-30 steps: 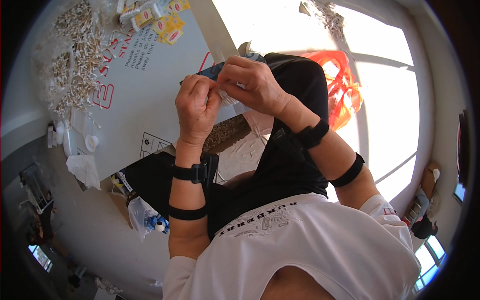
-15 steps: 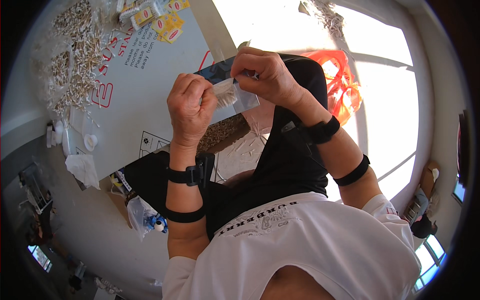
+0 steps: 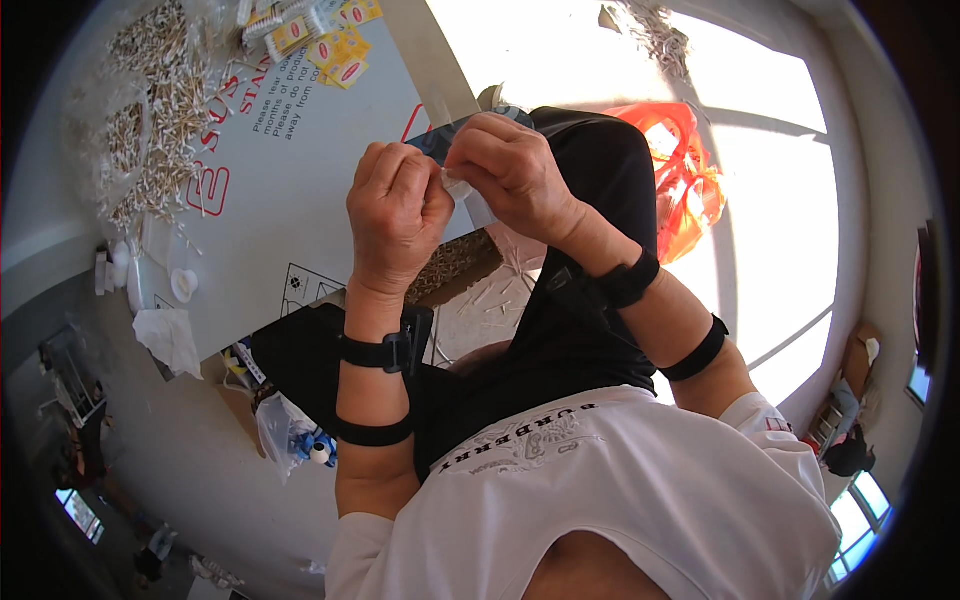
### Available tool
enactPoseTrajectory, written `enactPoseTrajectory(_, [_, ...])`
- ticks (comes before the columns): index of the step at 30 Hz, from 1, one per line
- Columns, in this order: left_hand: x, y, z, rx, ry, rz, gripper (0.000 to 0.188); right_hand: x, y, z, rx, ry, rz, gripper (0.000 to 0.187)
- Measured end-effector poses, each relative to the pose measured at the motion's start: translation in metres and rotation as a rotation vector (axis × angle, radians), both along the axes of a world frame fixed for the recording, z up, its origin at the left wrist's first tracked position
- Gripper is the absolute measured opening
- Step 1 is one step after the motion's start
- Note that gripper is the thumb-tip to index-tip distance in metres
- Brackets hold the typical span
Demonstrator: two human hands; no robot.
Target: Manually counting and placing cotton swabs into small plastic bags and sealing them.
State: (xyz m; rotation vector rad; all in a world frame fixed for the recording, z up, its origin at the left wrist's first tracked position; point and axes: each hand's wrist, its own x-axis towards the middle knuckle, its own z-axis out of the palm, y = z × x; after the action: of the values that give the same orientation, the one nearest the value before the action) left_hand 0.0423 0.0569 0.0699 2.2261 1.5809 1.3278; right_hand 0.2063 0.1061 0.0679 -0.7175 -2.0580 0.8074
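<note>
My left hand (image 3: pixel 396 215) and my right hand (image 3: pixel 520 178) are close together over the near right edge of the table. Both have their fingers pinched on a small clear plastic bag (image 3: pixel 457 188). My fingers cover most of the bag, so its contents barely show now. On the table to the far left lies a big heap of loose cotton swabs (image 3: pixel 150 110), partly in clear plastic. Filled swab packets (image 3: pixel 290 32) and yellow printed cards (image 3: pixel 345 50) rest at the table's far edge.
The grey-blue sheet-covered table (image 3: pixel 260 190) carries a white tape roll (image 3: pixel 183 285) and a white tissue (image 3: pixel 168 340) at its left. Below its edge stands a box of loose swabs (image 3: pixel 455 268). An orange-red plastic bag (image 3: pixel 685 190) lies on the floor at right.
My hands have come closer together. The right hand moved down a little and the left slightly right. The swabs seen in the bag before are now mostly hidden.
</note>
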Motion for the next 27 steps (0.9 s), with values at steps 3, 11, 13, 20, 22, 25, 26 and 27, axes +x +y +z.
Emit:
enactPoseTrajectory(3, [-0.010, -0.001, 0.004, -0.020, 0.056, 0.001, 0.018, 0.002, 0.000, 0.002, -0.010, -0.005, -0.030, 0.013])
enactPoseTrajectory(11, [-0.021, -0.007, 0.010, 0.144, 0.248, 0.059, 0.021, -0.008, 0.008, 0.005, 0.482, -0.072, -0.070, 0.021])
enactPoseTrajectory(13, [-0.025, -0.013, 0.005, 0.176, 0.327, 0.035, 0.021, -0.003, 0.002, -0.004, 0.505, -0.159, 0.011, 0.021])
enactPoseTrajectory(20, [-0.021, -0.041, -0.027, -0.084, 0.373, -0.118, 0.018, 0.009, -0.016, -0.024, 0.462, -0.360, 0.217, 0.016])
enactPoseTrajectory(22, [-0.020, -0.044, -0.033, -0.134, 0.359, -0.116, 0.018, 0.010, -0.018, -0.031, 0.440, -0.384, 0.236, 0.014])
enactPoseTrajectory(25, [-0.018, -0.045, -0.036, -0.159, 0.342, -0.117, 0.017, 0.011, -0.019, -0.041, 0.414, -0.396, 0.235, 0.014])
enactPoseTrajectory(26, [-0.017, -0.045, -0.038, -0.159, 0.341, -0.117, 0.017, 0.010, -0.020, -0.043, 0.402, -0.384, 0.241, 0.014])
enactPoseTrajectory(27, [-0.017, -0.046, -0.040, -0.170, 0.327, -0.110, 0.017, 0.010, -0.020, -0.045, 0.389, -0.372, 0.247, 0.014])
